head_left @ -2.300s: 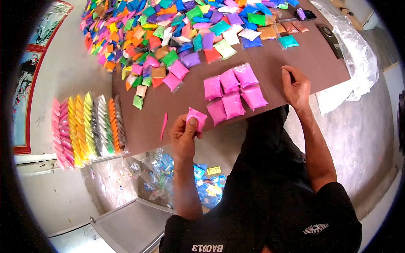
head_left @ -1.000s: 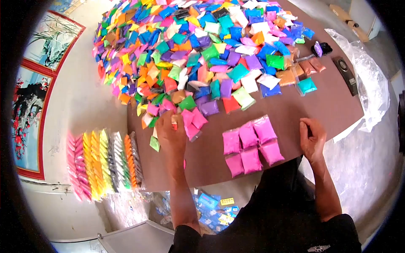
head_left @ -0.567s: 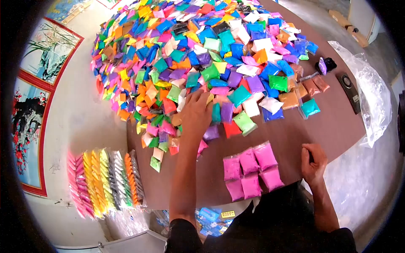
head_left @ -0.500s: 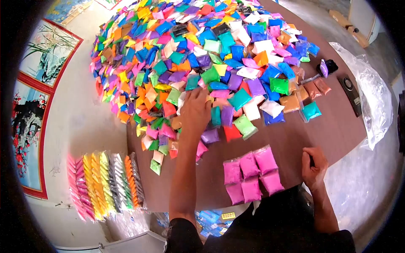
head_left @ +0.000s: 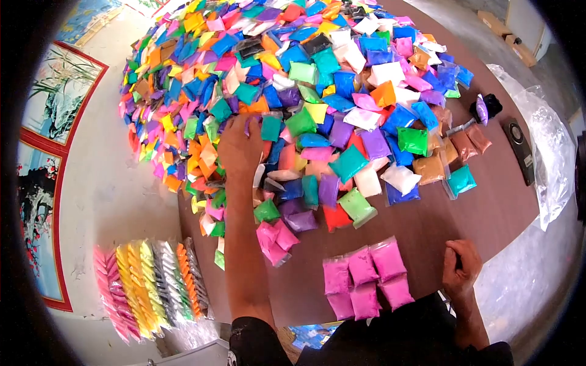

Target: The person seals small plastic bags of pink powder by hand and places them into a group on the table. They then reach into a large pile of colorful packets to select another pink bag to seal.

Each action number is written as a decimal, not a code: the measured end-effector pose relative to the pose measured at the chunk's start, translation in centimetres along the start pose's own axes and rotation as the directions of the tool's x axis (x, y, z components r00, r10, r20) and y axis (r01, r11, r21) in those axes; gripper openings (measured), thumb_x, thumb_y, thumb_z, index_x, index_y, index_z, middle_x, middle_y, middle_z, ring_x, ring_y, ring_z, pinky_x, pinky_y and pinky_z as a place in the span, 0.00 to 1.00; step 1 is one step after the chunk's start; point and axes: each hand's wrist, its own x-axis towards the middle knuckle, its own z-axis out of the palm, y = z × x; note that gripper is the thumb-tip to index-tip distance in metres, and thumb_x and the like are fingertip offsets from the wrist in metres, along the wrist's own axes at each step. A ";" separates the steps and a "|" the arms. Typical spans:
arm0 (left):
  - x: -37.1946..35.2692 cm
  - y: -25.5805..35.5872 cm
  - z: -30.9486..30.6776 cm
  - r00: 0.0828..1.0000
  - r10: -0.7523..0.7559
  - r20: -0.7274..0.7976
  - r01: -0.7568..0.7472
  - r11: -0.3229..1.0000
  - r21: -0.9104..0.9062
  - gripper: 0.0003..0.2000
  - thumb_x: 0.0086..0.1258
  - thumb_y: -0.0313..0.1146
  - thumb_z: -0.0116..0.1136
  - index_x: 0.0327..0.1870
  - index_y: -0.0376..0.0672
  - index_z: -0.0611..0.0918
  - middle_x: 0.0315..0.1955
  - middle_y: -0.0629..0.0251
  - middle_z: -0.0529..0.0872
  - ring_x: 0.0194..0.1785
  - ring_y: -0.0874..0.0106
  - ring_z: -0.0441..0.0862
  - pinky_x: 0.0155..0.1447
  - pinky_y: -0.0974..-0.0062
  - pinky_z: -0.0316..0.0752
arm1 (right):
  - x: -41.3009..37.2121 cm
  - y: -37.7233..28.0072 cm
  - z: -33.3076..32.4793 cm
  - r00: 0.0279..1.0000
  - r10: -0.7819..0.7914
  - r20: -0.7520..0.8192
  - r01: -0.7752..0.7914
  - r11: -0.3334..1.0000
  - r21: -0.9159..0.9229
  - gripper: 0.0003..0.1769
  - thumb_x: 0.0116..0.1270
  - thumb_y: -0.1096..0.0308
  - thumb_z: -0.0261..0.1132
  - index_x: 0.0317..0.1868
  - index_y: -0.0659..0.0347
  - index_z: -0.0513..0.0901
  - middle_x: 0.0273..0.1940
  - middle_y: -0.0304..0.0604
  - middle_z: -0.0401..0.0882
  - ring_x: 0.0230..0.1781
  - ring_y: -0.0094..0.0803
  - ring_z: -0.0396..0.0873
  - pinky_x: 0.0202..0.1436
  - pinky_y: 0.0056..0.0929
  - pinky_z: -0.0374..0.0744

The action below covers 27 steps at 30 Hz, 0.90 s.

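Note:
My left hand (head_left: 240, 146) reaches into a large heap of small coloured packets (head_left: 268, 67), fingers bent down among them. A sliver of purple shows by its fingertips; whether the hand grips a packet is hidden. Just right of it lies a teal packet (head_left: 270, 129). My right hand (head_left: 462, 267) rests near the front edge of the table, curled into a loose fist with nothing visible in it. Between my arms, a block of several pink packets (head_left: 362, 266) lies in two rows. Loose pink packets (head_left: 276, 239) lie beside my left forearm.
Strips of packets (head_left: 143, 287) in pink, yellow, grey and orange hang or lie at the table's left side. A dark elongated device (head_left: 517, 149) and a black object (head_left: 487, 108) with a purple packet stand at right, near clear plastic (head_left: 549, 140). Brown table (head_left: 421, 226) beneath.
My left hand has moved left across the heap, and packets near its wrist have shifted, with loose pink ones now showing beside the forearm. My right hand stays curled.

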 end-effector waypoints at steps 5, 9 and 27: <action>-1.3 -0.6 0.9 0.969 0.193 0.153 -0.225 0.947 0.229 0.16 0.69 0.45 0.62 0.47 0.43 0.88 0.56 0.52 0.86 0.46 0.49 0.88 0.46 0.52 0.83 | 0.1 -0.2 0.1 1.000 0.006 -0.008 -0.006 1.000 0.017 0.07 0.66 0.83 0.64 0.43 0.67 0.84 0.36 0.52 0.84 0.33 0.40 0.84 0.36 0.31 0.80; -2.6 1.0 -1.8 0.930 0.137 0.340 -0.230 0.941 0.248 0.15 0.68 0.44 0.63 0.46 0.43 0.88 0.53 0.57 0.87 0.45 0.49 0.87 0.46 0.52 0.83 | 0.0 -0.4 0.1 1.000 0.025 0.002 -0.025 0.999 0.030 0.07 0.68 0.83 0.62 0.44 0.67 0.83 0.37 0.52 0.83 0.34 0.41 0.83 0.39 0.33 0.79; 2.5 -0.6 2.5 0.972 0.192 0.139 -0.213 0.965 0.156 0.10 0.71 0.37 0.64 0.46 0.41 0.88 0.40 0.55 0.89 0.46 0.52 0.85 0.50 0.58 0.79 | -0.2 0.3 -0.2 1.000 0.001 0.031 0.001 0.999 -0.041 0.07 0.67 0.82 0.62 0.44 0.65 0.83 0.37 0.51 0.84 0.35 0.41 0.83 0.39 0.34 0.80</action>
